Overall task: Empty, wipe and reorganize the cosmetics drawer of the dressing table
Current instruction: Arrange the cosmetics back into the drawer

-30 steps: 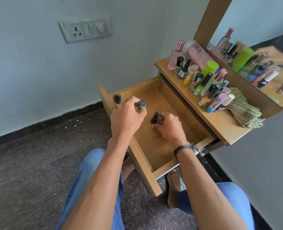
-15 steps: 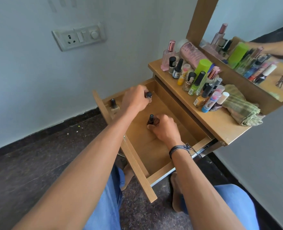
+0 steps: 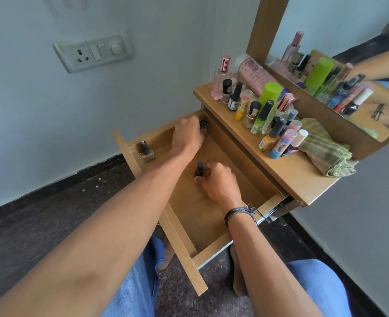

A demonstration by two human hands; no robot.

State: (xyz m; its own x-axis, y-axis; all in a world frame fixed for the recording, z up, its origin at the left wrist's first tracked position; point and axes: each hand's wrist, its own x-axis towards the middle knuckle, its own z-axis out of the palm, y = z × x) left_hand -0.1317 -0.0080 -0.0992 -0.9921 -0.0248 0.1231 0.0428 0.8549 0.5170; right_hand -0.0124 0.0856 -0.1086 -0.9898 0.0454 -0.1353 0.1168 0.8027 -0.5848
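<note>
Wooden drawer (image 3: 182, 248): at its far corner left hand (image 3: 187, 136) fingers (image 3: 195, 125) are curling round a small black-capped bottle (image 3: 203, 124); nearer, right hand (image 3: 218, 183) fingers (image 3: 209, 167) are gripping a dark nail-polish bottle (image 3: 199, 168). Releasing either tilted is probably risking toppling.

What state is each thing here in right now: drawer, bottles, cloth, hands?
Drawer: pulled open.
Left hand: grips a black-capped bottle at the far corner.
Right hand: grips a nail polish bottle, mid-drawer.
Lone nail polish bottle: upright, capped, untouched.
Green cloth: folded on the tabletop.

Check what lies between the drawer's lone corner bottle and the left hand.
Head view: only bare drawer wood between the lone bottle and left hand.
</note>
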